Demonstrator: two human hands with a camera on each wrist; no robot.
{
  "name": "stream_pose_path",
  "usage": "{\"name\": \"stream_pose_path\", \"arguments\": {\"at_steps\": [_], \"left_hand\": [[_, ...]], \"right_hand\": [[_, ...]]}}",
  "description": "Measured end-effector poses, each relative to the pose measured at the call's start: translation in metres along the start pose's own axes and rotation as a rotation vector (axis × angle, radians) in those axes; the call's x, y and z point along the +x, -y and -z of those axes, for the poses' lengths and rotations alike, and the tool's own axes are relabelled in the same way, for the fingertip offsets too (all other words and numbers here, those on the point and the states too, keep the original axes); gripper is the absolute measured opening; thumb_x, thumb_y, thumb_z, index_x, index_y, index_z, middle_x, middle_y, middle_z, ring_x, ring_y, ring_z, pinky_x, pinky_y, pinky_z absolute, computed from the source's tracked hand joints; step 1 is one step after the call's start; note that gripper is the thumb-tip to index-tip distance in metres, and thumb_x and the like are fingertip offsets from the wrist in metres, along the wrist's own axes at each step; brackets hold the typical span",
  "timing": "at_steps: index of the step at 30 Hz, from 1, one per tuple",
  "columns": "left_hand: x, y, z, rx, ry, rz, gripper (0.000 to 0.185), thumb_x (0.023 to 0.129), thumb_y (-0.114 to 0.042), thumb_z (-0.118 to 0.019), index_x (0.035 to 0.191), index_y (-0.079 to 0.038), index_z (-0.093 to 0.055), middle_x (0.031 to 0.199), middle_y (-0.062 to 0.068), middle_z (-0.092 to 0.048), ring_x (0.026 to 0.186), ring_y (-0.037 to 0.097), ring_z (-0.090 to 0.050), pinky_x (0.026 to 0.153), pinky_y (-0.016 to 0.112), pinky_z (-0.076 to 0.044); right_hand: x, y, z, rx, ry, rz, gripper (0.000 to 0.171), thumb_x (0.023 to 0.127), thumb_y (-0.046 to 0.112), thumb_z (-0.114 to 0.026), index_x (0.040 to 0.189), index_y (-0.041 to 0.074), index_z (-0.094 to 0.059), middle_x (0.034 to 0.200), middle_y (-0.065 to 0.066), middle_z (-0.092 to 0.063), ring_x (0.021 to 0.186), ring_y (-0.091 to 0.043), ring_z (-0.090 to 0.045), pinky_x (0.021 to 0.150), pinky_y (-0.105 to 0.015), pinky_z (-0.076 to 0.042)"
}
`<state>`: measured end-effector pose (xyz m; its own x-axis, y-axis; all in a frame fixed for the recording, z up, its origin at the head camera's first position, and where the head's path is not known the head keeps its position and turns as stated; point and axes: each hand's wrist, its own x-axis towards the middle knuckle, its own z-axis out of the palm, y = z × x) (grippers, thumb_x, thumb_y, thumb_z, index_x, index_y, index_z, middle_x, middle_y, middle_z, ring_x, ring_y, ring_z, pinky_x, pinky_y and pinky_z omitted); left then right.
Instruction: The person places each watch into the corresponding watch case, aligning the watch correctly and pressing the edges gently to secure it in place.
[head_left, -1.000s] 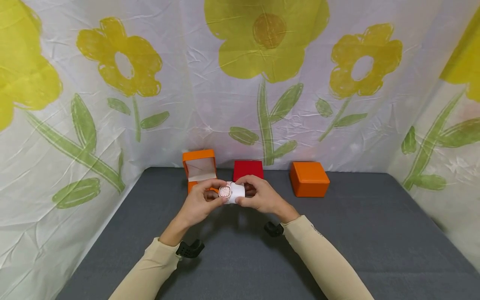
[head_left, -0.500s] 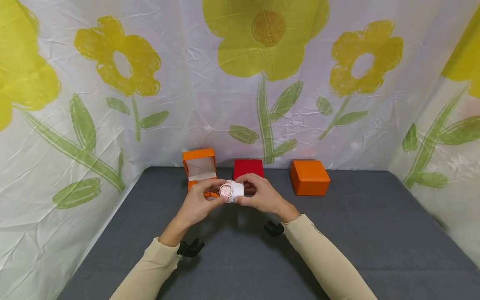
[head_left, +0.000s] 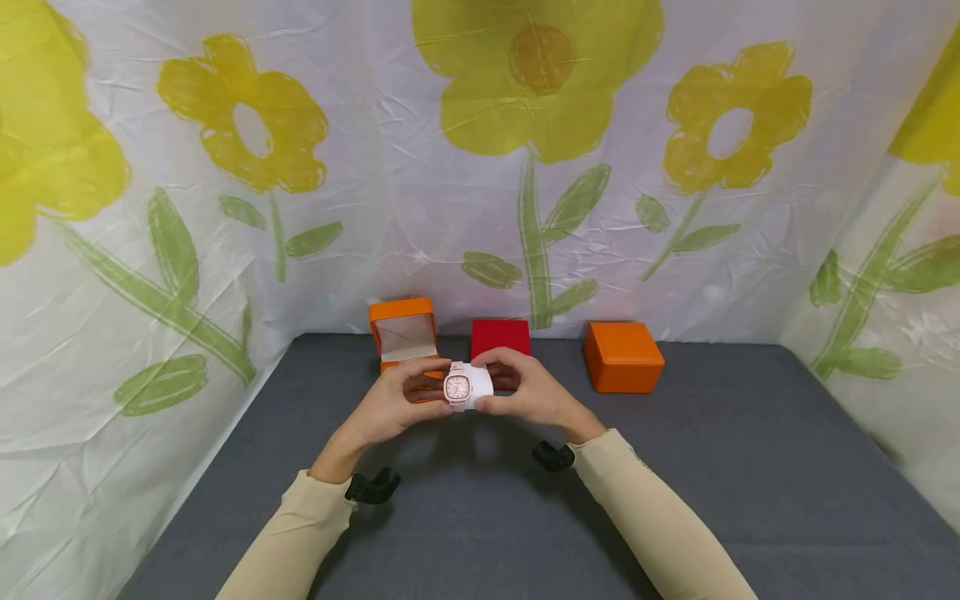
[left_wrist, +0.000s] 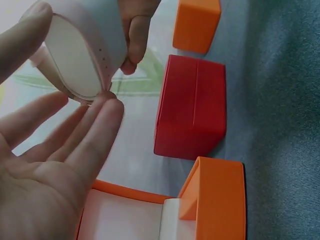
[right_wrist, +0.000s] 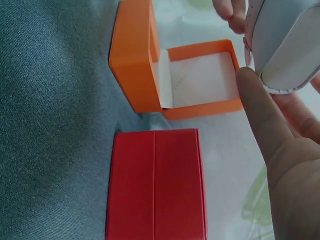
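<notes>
A: From the head view, how do the hands sit?

B: Both are raised over the grey table [head_left: 750,467], meeting at its middle. The left hand [head_left: 393,406] pinches the watch [head_left: 457,387] from the left, thumb below, fingers curled over the top. The right hand [head_left: 528,392] clamps the white cushion [head_left: 480,385] the watch is wrapped on, fingers above and thumb beneath.

A: And the watch itself?

B: Pale pink, with a rounded square face turned toward the camera, held above the table just in front of the boxes.

A: Which boxes?

B: Along the far edge: an open orange box [head_left: 402,336] at left with a cream lining and nothing visible inside, a closed red box [head_left: 499,337] in the middle, a closed orange box [head_left: 622,357] at right.

A: The left wrist view?

B: The left hand [left_wrist: 45,170] shows its palm, fingers fairly straight and together, tips touching the cushion [left_wrist: 75,65] at its lower rim; the pink strap [left_wrist: 102,50] with small holes runs round it. The red box [left_wrist: 192,107] lies beyond, the open box [left_wrist: 215,200] below.

A: The right wrist view?

B: The right hand [right_wrist: 292,165] has its thumb pressed against the cushion's [right_wrist: 287,45] end. The open box [right_wrist: 150,75] shows its pale interior; the red box [right_wrist: 155,185] lies shut beside it.
</notes>
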<state>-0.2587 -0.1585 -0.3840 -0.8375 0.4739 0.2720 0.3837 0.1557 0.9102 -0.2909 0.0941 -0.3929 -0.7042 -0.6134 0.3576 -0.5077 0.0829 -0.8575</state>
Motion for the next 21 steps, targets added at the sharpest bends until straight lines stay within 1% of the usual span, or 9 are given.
{"name": "stream_pose_path", "arguments": {"at_steps": [4, 9, 11, 14, 18, 21], "left_hand": [[0.001, 0.002, -0.003, -0.007, -0.005, -0.016, 0.062, 0.078, -0.007, -0.078, 0.134, -0.002, -0.053, 0.130, 0.016, -0.053, 0.109, 0.034, -0.060, 0.089, 0.045, -0.051], [0.001, 0.004, -0.006, -0.009, -0.030, -0.009, 0.065, 0.076, -0.008, -0.080, 0.135, -0.002, -0.053, 0.130, 0.015, -0.053, 0.107, 0.032, -0.062, 0.089, 0.044, -0.050], [0.001, 0.005, -0.007, -0.008, -0.038, -0.007, 0.065, 0.076, -0.008, -0.080, 0.135, -0.002, -0.053, 0.129, 0.015, -0.054, 0.106, 0.031, -0.062, 0.089, 0.042, -0.051], [0.000, 0.006, -0.008, -0.007, -0.049, -0.006, 0.065, 0.075, -0.006, -0.080, 0.134, -0.001, -0.053, 0.126, 0.016, -0.055, 0.105, 0.031, -0.063, 0.087, 0.040, -0.052], [0.000, 0.007, -0.010, 0.008, -0.052, 0.003, 0.066, 0.075, -0.005, -0.080, 0.135, -0.001, -0.052, 0.126, 0.016, -0.054, 0.106, 0.031, -0.063, 0.086, 0.036, -0.053], [0.001, 0.007, -0.011, 0.021, -0.047, 0.015, 0.067, 0.076, -0.008, -0.080, 0.137, -0.003, -0.051, 0.127, 0.014, -0.054, 0.106, 0.030, -0.063, 0.085, 0.032, -0.053]], "right_hand": [[-0.003, 0.002, 0.001, 0.011, -0.002, -0.005, 0.044, 0.081, 0.010, -0.076, 0.121, 0.011, -0.058, 0.114, -0.006, -0.058, 0.099, -0.027, -0.060, 0.089, -0.036, -0.052], [-0.007, 0.019, 0.000, 0.018, -0.006, -0.018, 0.046, 0.081, 0.005, -0.075, 0.124, 0.002, -0.058, 0.118, -0.013, -0.058, 0.102, -0.033, -0.059, 0.090, -0.037, -0.051], [-0.008, 0.024, 0.000, 0.012, -0.003, -0.027, 0.047, 0.081, 0.005, -0.075, 0.124, 0.000, -0.058, 0.118, -0.015, -0.058, 0.102, -0.034, -0.059, 0.091, -0.039, -0.051], [-0.008, 0.023, 0.000, -0.003, 0.002, -0.034, 0.047, 0.081, 0.007, -0.076, 0.124, 0.001, -0.059, 0.118, -0.014, -0.060, 0.103, -0.032, -0.059, 0.092, -0.041, -0.050], [-0.005, 0.010, 0.000, -0.032, 0.007, -0.013, 0.049, 0.079, 0.011, -0.079, 0.125, 0.008, -0.061, 0.119, -0.006, -0.061, 0.104, -0.025, -0.060, 0.094, -0.043, -0.048], [-0.002, 0.002, 0.000, -0.047, 0.009, 0.002, 0.050, 0.078, 0.013, -0.080, 0.125, 0.012, -0.061, 0.119, -0.002, -0.062, 0.104, -0.022, -0.061, 0.094, -0.043, -0.048]]}}
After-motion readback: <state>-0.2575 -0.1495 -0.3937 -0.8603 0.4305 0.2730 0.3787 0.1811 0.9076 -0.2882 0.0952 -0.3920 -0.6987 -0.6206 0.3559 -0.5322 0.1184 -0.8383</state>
